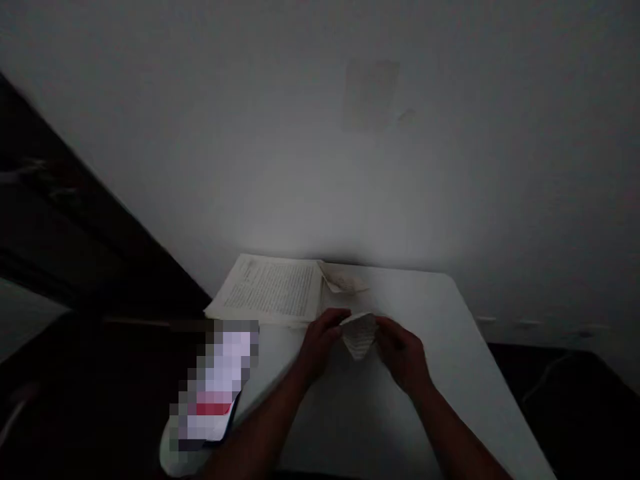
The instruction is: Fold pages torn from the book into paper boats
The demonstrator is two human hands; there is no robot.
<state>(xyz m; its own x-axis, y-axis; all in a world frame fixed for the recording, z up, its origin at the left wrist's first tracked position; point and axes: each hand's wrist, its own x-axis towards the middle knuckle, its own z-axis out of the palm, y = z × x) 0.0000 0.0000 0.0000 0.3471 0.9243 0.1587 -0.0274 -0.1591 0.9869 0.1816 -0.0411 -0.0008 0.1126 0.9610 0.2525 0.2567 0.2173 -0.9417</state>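
Over the middle of the white table, a folded piece of printed paper [359, 335] is held up between both hands. It narrows to a point at its lower end. My left hand [320, 340] is closed on its left edge, thumb and fingers pinching it. At the right edge, my right hand [403, 350] pinches the same paper. Just beyond the hands, a second folded paper [345, 283] lies beside an open book or stack of printed pages [273, 288].
A lit phone [220, 387], its screen blurred out, lies at the left edge of the white table [425, 293]. Behind the table rises a pale wall [280, 147] with a faint square patch. Dark furniture or a door frame [90, 180] stands at left. The room is dim.
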